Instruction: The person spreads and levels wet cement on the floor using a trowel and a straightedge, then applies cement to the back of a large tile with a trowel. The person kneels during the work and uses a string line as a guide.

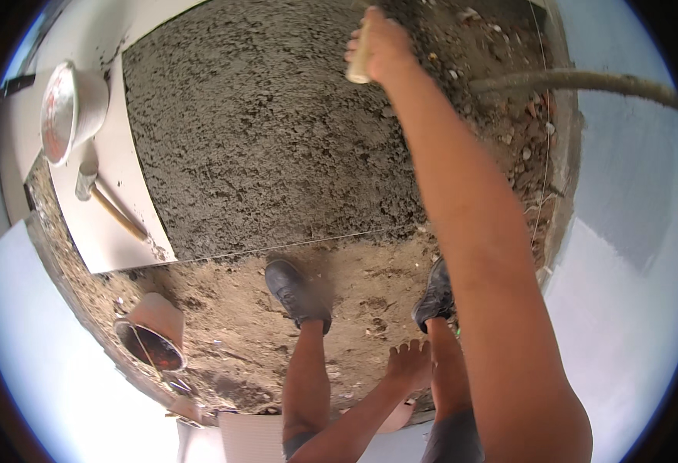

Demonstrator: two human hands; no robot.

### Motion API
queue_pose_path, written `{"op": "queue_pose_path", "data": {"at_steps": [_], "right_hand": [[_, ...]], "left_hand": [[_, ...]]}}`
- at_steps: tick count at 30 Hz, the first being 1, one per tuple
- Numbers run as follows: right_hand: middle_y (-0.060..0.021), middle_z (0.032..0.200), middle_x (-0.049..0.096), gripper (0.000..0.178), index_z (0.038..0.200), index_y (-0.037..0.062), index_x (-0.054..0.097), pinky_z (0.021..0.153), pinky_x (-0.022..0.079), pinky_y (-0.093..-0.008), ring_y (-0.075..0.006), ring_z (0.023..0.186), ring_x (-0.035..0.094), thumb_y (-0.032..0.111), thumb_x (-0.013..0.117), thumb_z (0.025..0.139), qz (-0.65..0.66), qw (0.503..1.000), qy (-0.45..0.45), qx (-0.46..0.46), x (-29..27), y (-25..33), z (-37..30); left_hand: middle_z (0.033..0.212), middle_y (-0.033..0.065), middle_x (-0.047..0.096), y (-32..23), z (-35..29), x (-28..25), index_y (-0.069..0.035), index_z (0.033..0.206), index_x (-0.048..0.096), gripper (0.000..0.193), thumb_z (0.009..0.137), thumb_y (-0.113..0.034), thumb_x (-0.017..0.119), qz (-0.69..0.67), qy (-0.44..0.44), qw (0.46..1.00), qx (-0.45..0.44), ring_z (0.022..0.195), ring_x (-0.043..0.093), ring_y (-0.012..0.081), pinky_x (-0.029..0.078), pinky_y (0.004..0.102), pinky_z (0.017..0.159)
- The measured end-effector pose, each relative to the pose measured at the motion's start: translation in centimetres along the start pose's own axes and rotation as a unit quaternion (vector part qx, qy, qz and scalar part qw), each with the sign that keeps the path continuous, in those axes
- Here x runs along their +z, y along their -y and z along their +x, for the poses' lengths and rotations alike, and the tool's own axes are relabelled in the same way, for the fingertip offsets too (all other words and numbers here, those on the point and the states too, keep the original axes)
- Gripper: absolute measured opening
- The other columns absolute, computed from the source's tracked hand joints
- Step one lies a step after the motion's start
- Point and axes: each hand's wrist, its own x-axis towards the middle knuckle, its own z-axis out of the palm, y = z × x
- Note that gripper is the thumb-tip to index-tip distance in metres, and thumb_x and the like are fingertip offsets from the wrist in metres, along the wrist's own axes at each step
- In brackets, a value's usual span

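My right arm reaches far forward, and my right hand (pixel 389 50) is closed round the pale handle (pixel 360 58) of a tool. Its working end cannot be made out at the upper edge. Below that hand spreads a bed of wet grey mortar (pixel 277 139), rough and pitted on top. My left hand (pixel 410 364) is low in the view beside my right leg, fingers apart and holding nothing. A hammer (pixel 107 202) with a wooden handle lies on a large pale tile (pixel 80 224) left of the mortar.
A white bucket (pixel 92 104) stands on the tiles at far left. Another bucket (pixel 161 320) lies tipped on the soil. A string (pixel 277 248) crosses the mortar's near edge, by my dark shoes (pixel 286 285). At right, a pole (pixel 578 79) leans over rubble beside the pale blue wall (pixel 632 154).
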Motion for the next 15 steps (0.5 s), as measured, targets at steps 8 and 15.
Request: {"op": "queue_pose_path", "data": {"at_steps": [8,15], "right_hand": [[-0.0035,0.074,0.050,0.031,0.113,0.0094,0.047,0.045,0.043,-0.0343,-0.0146,0.053,0.049,0.038,0.051,0.101,0.001,0.990,-0.099,0.097,-8.4,-7.1,-11.9],[-0.0033,0.073,0.051,0.031,0.106,0.0093,0.049,0.043,0.044,-0.0315,-0.0125,0.052,0.050,0.039,0.052,0.100,-0.019,0.986,-0.155,0.064,-11.8,-9.2,-17.3]], "left_hand": [[0.122,0.0194,0.055,0.0,0.9,1.2,-0.002,0.131,0.047,0.053,0.091,-0.036,0.056,0.015,0.024,1.000,-0.003,0.112,0.057,0.0379,0.043,0.0546,0.093],[0.121,0.0195,0.055,0.1,1.0,2.6,-0.001,0.127,0.051,0.050,0.091,-0.036,0.056,0.028,0.017,0.999,0.002,0.112,0.057,0.0368,0.043,0.0551,0.093]]}}
